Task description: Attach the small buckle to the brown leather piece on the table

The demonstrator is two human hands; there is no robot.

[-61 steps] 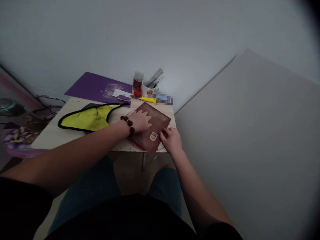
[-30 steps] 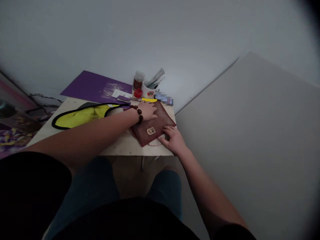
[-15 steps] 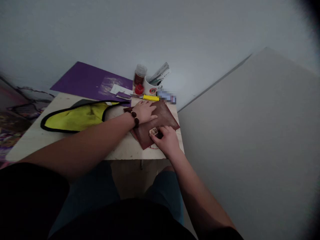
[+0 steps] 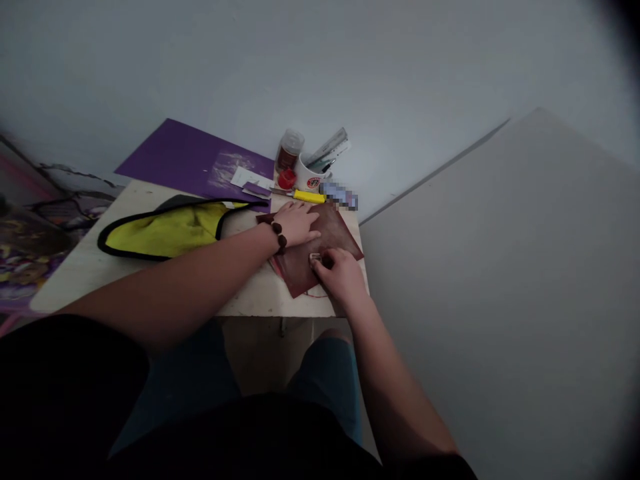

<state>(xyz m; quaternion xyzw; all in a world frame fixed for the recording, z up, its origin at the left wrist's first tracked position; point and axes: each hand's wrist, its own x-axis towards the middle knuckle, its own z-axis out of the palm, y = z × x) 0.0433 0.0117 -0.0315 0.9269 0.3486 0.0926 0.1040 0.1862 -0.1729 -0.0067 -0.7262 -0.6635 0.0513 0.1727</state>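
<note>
A reddish-brown sheet that looks like leather [image 4: 334,228] lies at an angle on the pale wooden table [image 4: 255,300]. My left hand [image 4: 297,223] rests flat on its left part, fingers spread, with a beaded bracelet on the wrist. On the sheet's near right part, my right hand [image 4: 344,272] is closed around a small pale block [image 4: 314,257]. Only one end of the block shows past the fingertips, close to or touching the sheet; its material I cannot make out. A red curved line shows on the table by the sheet's near edge.
A yellow cloth piece with black edging [image 4: 163,230] lies to the left. Behind are a purple sheet [image 4: 175,150], a yellow-handled cutter [image 4: 309,197], a red pot [image 4: 287,178], a capped bottle [image 4: 290,150] and a white mug [image 4: 305,177] with rulers. A grey panel [image 4: 490,280] borders the right.
My right hand has turned the block, so less of its face shows now. My left hand stays flat on the sheet. The whole view has shifted slightly.
</note>
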